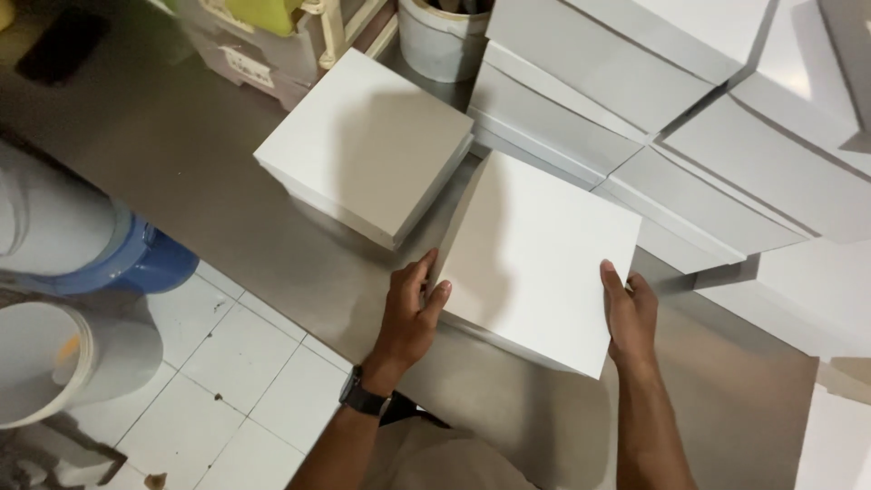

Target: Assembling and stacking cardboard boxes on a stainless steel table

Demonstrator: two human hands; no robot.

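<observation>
A flat white square box (535, 259) lies on the steel table (190, 172) in front of me. My left hand (408, 318) grips its left edge, thumb and fingers around the side. On its right edge rests my right hand (631, 313), fingers against the side. I wear a dark watch (363, 396) on the left wrist. A second closed white box (367, 145) sits just beyond and to the left, close to the held one.
Stacks of several white boxes (635, 100) fill the back and right of the table. A white tub (440, 36) and plastic crates (263, 36) stand at the back. Beside the table, on the tiled floor, are a white bucket (41, 363) and a blue container (145, 263).
</observation>
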